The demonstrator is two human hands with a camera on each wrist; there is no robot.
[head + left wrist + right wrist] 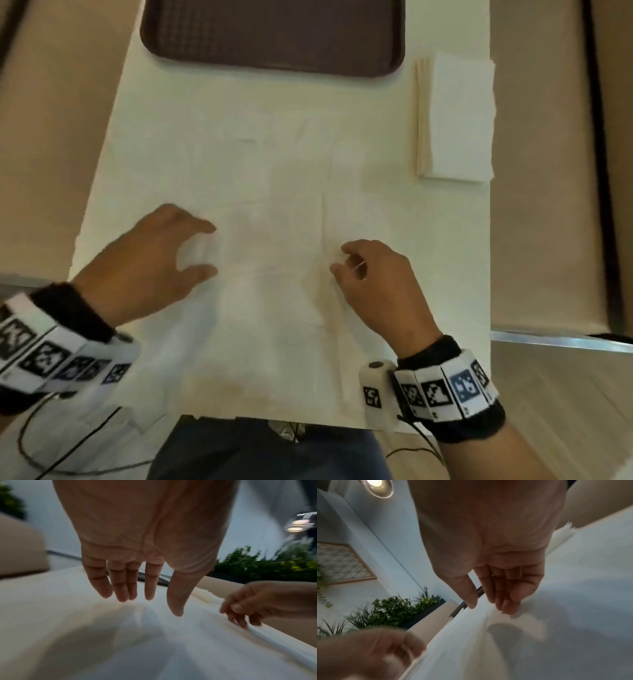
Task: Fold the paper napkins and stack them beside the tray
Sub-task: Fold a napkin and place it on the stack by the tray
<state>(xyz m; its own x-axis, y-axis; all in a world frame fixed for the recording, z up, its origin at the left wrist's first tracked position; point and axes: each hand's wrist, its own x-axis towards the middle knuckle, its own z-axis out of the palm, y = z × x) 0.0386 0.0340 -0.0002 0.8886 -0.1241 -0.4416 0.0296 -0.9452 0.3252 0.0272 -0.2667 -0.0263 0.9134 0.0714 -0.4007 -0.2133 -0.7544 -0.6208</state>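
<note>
A white paper napkin (274,240) lies unfolded and flat on the white table (445,260), in front of me. My left hand (212,249) hovers at its left side with thumb and fingers spread, holding nothing; the left wrist view shows the left hand (150,605) with straight fingers above the napkin (154,642). My right hand (339,259) is at the napkin's right part, fingers curled. In the right wrist view the right hand (488,608) pinches a raised ridge of the napkin (488,649). A stack of folded napkins (455,116) lies right of the brown tray (274,34).
The tray sits at the table's far edge, centred. Beige bench seats (48,137) run along both long sides of the table. Cables hang at the near left edge by my lap. Green plants (393,608) stand beyond the table.
</note>
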